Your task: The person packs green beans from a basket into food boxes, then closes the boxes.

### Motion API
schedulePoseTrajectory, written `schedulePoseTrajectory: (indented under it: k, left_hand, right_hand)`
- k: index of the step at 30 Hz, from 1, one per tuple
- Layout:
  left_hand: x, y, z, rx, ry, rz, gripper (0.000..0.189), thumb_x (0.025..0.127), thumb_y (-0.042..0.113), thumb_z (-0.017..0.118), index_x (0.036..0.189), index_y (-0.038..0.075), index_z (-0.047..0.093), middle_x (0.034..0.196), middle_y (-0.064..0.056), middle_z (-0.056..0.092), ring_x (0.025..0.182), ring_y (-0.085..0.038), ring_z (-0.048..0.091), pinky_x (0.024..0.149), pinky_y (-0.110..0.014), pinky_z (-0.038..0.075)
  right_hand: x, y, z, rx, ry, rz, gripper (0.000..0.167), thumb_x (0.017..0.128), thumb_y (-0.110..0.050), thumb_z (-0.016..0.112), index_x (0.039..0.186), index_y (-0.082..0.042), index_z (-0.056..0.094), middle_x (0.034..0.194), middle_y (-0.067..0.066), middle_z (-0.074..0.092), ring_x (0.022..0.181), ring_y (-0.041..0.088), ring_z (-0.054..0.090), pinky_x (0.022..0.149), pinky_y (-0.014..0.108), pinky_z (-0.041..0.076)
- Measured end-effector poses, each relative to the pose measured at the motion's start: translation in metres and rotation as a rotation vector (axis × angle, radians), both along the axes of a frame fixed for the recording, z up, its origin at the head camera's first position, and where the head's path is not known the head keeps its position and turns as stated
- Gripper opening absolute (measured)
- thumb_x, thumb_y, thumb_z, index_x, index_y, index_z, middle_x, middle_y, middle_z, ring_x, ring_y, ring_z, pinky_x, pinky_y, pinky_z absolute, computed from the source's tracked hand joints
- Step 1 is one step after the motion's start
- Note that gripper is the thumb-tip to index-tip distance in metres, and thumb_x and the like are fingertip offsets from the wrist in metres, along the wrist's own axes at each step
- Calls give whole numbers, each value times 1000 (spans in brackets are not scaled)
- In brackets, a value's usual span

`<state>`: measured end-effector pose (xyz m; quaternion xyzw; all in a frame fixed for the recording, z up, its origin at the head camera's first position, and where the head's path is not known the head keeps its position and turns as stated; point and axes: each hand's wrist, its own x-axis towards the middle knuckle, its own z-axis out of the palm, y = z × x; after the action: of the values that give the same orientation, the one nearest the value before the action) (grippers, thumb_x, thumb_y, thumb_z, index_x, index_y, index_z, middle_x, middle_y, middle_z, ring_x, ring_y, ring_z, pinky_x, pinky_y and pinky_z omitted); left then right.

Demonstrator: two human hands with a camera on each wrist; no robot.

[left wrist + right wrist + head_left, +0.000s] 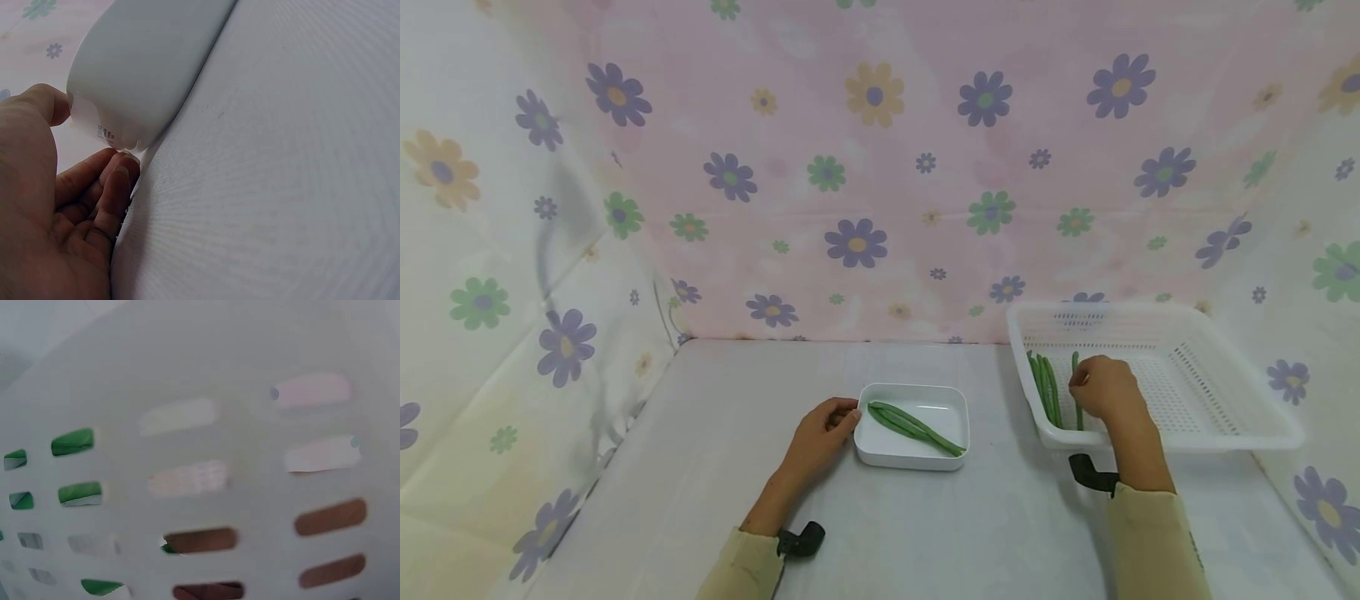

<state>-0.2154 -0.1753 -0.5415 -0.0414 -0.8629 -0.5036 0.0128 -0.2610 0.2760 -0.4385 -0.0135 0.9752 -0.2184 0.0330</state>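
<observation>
My left hand [815, 442] holds the left end of a small white dish [910, 461], thumb at the rim and curled fingers lower down against its side. Two or three green beans [917, 427] lie slantwise in that dish. In the left wrist view, the thumb and fingertips meet the dish's end wall [140, 69]. Over at the right, my right hand [1105, 389] reaches into a white plastic basket [1217, 437] and pinches one green bean [1079, 418]. Several more beans [1047, 390] lie along the basket's left wall. The basket wall [187, 369] mostly hides this hand in the right wrist view.
A white cloth [700, 467] covers the table. Flowered fabric [910, 167] hangs behind and on both sides; the basket's back edge stands close to it. Each wrist wears a black camera mount [801, 540]. Bare tabletop [988, 417] lies between dish and basket.
</observation>
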Motion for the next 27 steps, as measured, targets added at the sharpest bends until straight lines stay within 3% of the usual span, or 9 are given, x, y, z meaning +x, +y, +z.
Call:
schedulePoseTrajectory:
  k: [10,19,27]
  left_hand:
    - [-1,1,1,-5,8,-4,35,106,36,68,132,13,71,108,2,71,92,-12,63,80,-27,53]
    - [1,1,2,2,9,-5,33,106,33,68,131,12,71,108,2,72,93,-12,63,81,-27,53]
    - [1,1,2,2,9,-5,32,106,32,68,131,12,71,108,2,72,94,-12,63,81,-27,52]
  right_hand:
    - [2,-1,1,-55,63,-1,6,89,-2,69,91,3,71,88,22,71,75,33,63,65,47,54]
    - [-1,-2,1,-102,127,5,11,88,-3,70,96,3,66,88,20,70,78,33,64,67,47,54]
    - [9,-13,21,-115,262,24,9,89,-3,70,97,0,66,85,15,68,75,30,61,65,43,50]
